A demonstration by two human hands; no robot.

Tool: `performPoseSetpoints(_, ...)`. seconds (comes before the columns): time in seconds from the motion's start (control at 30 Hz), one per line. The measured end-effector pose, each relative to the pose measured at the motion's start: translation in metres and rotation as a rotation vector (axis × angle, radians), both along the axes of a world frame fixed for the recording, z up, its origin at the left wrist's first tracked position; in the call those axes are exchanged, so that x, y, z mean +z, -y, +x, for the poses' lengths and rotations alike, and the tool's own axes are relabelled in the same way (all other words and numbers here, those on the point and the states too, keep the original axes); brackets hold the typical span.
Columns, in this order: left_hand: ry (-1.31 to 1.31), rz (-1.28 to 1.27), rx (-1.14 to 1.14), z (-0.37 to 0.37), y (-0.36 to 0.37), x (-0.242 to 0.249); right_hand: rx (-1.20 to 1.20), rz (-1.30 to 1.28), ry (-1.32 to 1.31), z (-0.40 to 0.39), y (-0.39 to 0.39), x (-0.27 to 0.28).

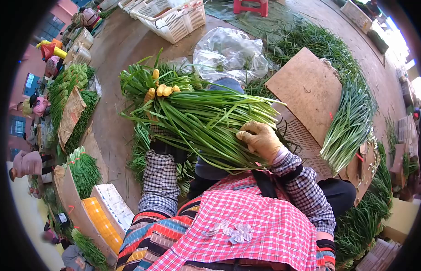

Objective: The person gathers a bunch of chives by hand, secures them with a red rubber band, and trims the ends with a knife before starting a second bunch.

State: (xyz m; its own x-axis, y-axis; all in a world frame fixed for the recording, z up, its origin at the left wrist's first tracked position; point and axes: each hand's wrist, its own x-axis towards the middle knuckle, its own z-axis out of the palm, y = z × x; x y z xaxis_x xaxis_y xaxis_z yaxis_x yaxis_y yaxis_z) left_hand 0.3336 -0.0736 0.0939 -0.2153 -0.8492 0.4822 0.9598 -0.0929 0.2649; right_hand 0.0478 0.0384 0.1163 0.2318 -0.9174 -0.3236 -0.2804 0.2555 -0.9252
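Note:
A large bundle of long green stalks (206, 117) lies across my lap, leafy ends to the left and pale ends to the right. My left hand (163, 90), in a yellowish glove, is wrapped round the leafy end, its fingertips showing on top. At the lower right edge of the bundle is my right hand (260, 139), also gloved, with thumb and forefinger curled together near the stalks; whether anything is between them is too small to tell. Right of the bundle a brown board (307, 88) rests on a perforated crate (298, 140).
More green stalks (350, 122) lie beside the board and along the right. A clear plastic bag (231, 54) and a white basket (179, 22) stand ahead, near a red stool (251, 6). At left are a bundle pile (84, 169), a yellow-orange pack (102, 221) and people.

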Motion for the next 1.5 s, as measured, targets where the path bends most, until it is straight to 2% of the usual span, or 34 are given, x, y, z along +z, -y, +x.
performPoseSetpoints(0.07, 0.005, 0.005, 0.014, 0.000, 0.000, -0.001, 0.006, 0.091, 0.048, -0.004, 0.000, 0.007)
performPoseSetpoints(0.27, -0.009, -0.014, -0.012, -0.001, 0.003, -0.004, 0.163, 0.127, 0.081, -0.029, -0.001, 0.009)
performPoseSetpoints(0.3, -0.019, -0.009, -0.017, -0.002, 0.003, -0.004, 0.179, 0.026, 0.065, -0.034, -0.003, 0.007)
performPoseSetpoints(0.4, -0.037, 0.037, 0.033, 0.005, 0.008, -0.012, 0.340, -0.024, 0.088, -0.068, -0.009, 0.001)
performPoseSetpoints(0.43, -0.036, 0.087, 0.068, 0.008, 0.006, -0.013, 0.331, 0.075, 0.052, -0.078, -0.015, 0.006)
performPoseSetpoints(0.53, -0.054, 0.120, 0.066, 0.018, 0.011, -0.020, 0.383, -0.088, -0.280, -0.112, -0.034, -0.016)
performPoseSetpoints(0.63, -0.032, 0.087, 0.070, 0.017, 0.009, -0.015, 0.395, -0.141, -0.743, -0.141, -0.056, -0.055)
performPoseSetpoints(0.67, -0.021, 0.073, 0.072, 0.016, 0.007, -0.013, 0.492, 0.016, -1.037, -0.148, -0.061, -0.071)
performPoseSetpoints(0.73, -0.030, 0.091, 0.075, 0.013, 0.006, -0.013, 0.613, 0.204, -1.356, -0.164, -0.081, -0.112)
performPoseSetpoints(0.87, -0.028, 0.076, 0.045, 0.008, 0.007, -0.009, 0.177, -0.045, -0.899, -0.121, -0.066, -0.026)
performPoseSetpoints(0.9, -0.023, 0.071, 0.037, 0.009, 0.008, -0.010, 0.124, -0.204, -0.826, -0.105, -0.057, -0.005)
performPoseSetpoints(0.97, -0.032, 0.084, 0.041, 0.010, 0.011, -0.009, 0.026, -0.590, -0.479, -0.081, -0.044, 0.007)
performPoseSetpoints(1.0, -0.029, 0.089, 0.037, 0.009, 0.010, -0.008, 0.028, -0.718, -0.399, -0.067, -0.037, 0.010)
performPoseSetpoints(1.07, -0.015, 0.084, 0.038, 0.007, 0.010, -0.006, 0.205, -0.802, -0.576, -0.042, -0.024, 0.009)
performPoseSetpoints(1.13, 0.004, 0.065, 0.056, 0.008, 0.010, -0.008, 0.490, -0.682, -0.997, -0.011, -0.008, 0.019)
performPoseSetpoints(1.17, 0.012, 0.073, 0.030, 0.007, 0.007, -0.004, 0.461, -0.831, -1.108, -0.001, -0.002, 0.015)
performPoseSetpoints(1.27, -0.013, 0.118, 0.076, 0.012, 0.007, -0.012, 0.488, -1.039, -1.230, 0.008, 0.006, 0.023)
performPoseSetpoints(1.3, -0.031, 0.065, 0.043, 0.013, 0.009, -0.014, 0.527, -1.133, -1.288, 0.010, 0.008, 0.019)
performPoseSetpoints(1.4, 0.000, 0.065, 0.020, 0.016, 0.012, -0.013, 0.565, -1.291, -1.260, 0.013, 0.020, 0.005)
performPoseSetpoints(1.43, 0.001, 0.039, 0.007, 0.015, 0.012, -0.013, 0.498, -1.247, -1.240, 0.015, 0.017, 0.004)
performPoseSetpoints(1.5, 0.004, -0.011, -0.015, 0.010, 0.010, -0.005, 0.349, -1.065, -0.966, 0.010, 0.022, 0.013)
